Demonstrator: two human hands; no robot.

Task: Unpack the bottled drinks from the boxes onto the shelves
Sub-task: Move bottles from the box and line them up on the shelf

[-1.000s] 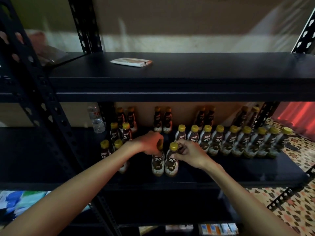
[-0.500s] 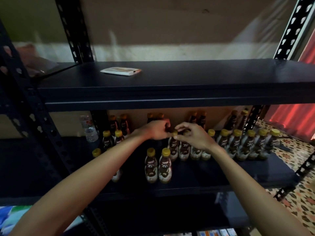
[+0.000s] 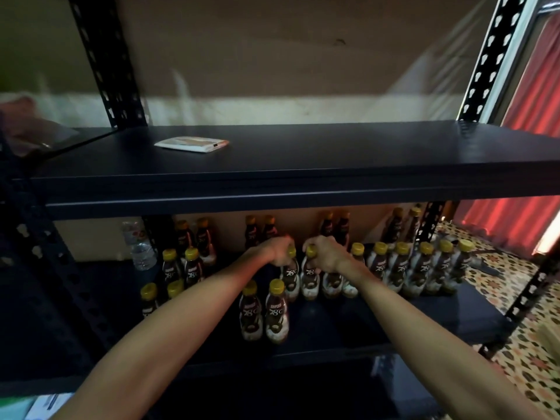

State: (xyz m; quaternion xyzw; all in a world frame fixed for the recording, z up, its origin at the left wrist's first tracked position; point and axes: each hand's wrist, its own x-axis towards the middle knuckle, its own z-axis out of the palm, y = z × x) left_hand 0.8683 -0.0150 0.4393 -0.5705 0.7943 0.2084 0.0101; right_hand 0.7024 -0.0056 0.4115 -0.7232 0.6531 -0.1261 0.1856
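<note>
Setting down on the middle shelf (image 3: 394,322): left grip (image 3: 278,252) clenched on a Kopiko bottle (image 3: 290,275) cap, right grip (image 3: 327,253) on the neighbour bottle (image 3: 309,277) cap. Next, probably: release both, withdraw without knocking the front pair (image 3: 276,313) beneath the wrists.

Left grip (image 3: 277,252), right grip (image 3: 325,253), both curled.

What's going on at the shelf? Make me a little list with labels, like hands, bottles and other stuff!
place: lower shelf of a black rack
left hand: grips the top of the left bottle, which has a yellow cap
right hand: grips the top of the right bottle, beside the first
front pair: two bottles standing alone nearer the shelf edge
upper shelf: holds one flat packet
water bottle: clear, at the back left
</note>
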